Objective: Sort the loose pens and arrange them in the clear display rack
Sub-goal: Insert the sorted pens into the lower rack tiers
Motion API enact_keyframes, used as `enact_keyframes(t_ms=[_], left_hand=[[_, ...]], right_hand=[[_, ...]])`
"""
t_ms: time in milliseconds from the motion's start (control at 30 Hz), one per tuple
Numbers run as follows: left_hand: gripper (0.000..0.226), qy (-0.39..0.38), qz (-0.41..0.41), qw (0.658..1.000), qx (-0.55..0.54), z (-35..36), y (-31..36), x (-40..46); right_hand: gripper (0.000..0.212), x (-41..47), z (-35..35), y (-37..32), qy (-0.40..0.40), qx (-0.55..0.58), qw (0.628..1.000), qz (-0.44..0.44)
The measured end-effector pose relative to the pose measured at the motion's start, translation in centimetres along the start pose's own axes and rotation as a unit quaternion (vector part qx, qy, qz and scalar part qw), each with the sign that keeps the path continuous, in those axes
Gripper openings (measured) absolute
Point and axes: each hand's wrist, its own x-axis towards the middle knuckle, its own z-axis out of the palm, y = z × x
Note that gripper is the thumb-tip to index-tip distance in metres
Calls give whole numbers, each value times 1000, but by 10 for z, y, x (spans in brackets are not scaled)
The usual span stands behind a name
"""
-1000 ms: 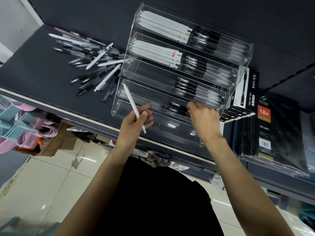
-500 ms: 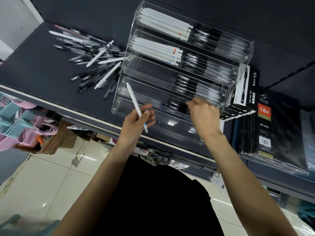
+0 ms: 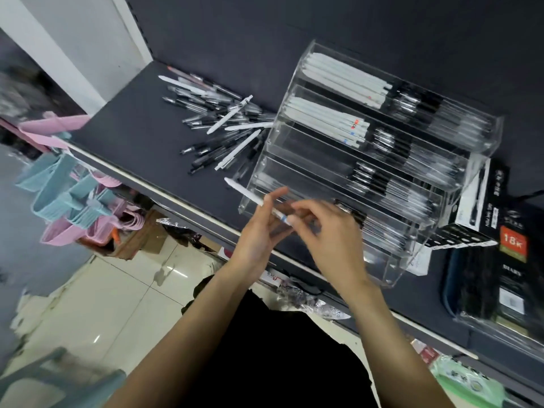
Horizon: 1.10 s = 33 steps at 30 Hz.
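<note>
A clear tiered display rack (image 3: 482, 134) stands on the dark shelf. Its upper tiers hold rows of white pens on the left and black-and-clear pens on the right. The loose pens (image 3: 217, 128), white and black, lie in a heap to the left of the rack. My left hand (image 3: 259, 231) holds a white pen (image 3: 244, 192) in front of the rack's lower left corner, its tip pointing up and left. My right hand (image 3: 332, 240) has come beside it, and its fingertips pinch the pen's blue-banded end. Both hands are blurred.
Black pen boxes (image 3: 482, 207) and diary packs (image 3: 512, 275) stand to the right of the rack. Pink and blue hangers (image 3: 67, 198) hang below the shelf's left edge (image 3: 123, 172). Tiled floor lies beneath.
My right hand has left the rack's lower tier and moved left to the white pen. My left hand has lowered the pen toward it. The view has swung so that the rack sits further right.
</note>
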Motion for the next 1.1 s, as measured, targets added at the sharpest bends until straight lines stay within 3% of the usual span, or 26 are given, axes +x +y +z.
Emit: enact_keyframes(t_ms=[100, 200, 400, 500, 633, 1100], left_hand=[[38, -31, 6, 999, -12, -2, 11, 3], [36, -58, 22, 997, 42, -7, 30, 10], [27, 74, 176, 967, 167, -30, 71, 54], [34, 81, 205, 944, 245, -36, 84, 82], [41, 47, 185, 935, 298, -40, 83, 106], [37, 15, 175, 928, 327, -41, 78, 114]], right_hand=[[19, 9, 16, -17, -9, 15, 1000, 1], [16, 24, 6, -19, 58, -21, 998, -9], [18, 72, -50, 19, 220, -128, 966, 55], [19, 98, -63, 31, 216, -207, 951, 77], [15, 125, -59, 27, 205, -249, 946, 39], [14, 151, -39, 35, 195, -306, 932, 13]])
